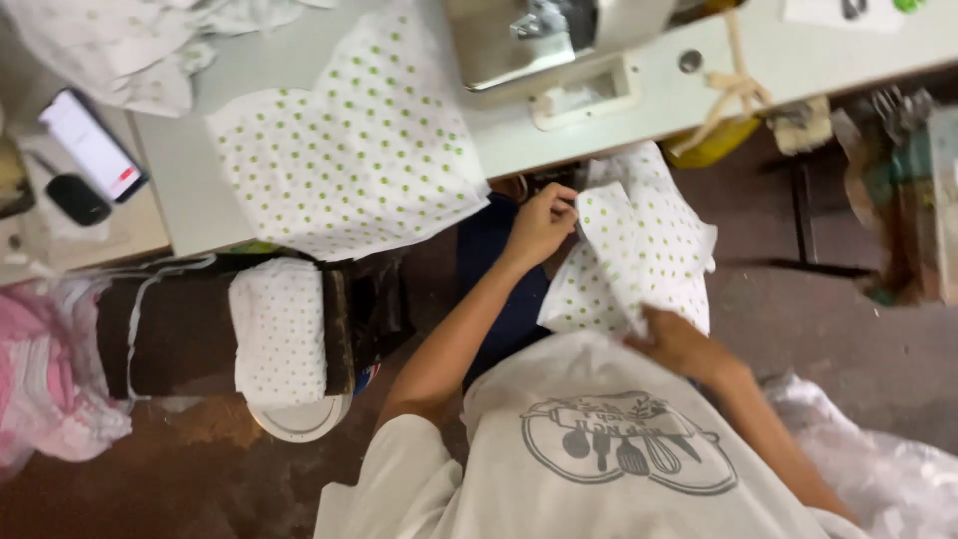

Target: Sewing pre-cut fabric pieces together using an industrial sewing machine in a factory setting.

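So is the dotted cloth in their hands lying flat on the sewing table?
No, both hands hold the dotted cloth below the table's edge.

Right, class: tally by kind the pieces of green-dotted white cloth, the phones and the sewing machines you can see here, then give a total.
Green-dotted cloth pieces: 3 (on the table, on the stool, in the hands)
Phones: 1
Sewing machines: 1
Total: 5

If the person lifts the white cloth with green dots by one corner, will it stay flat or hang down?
The dotted cloth would probably hang limp: it already folds and creases between the left hand and right hand. It seems light, since fingertips alone pinch its edge. It should not slide easily, though this is uncertain.
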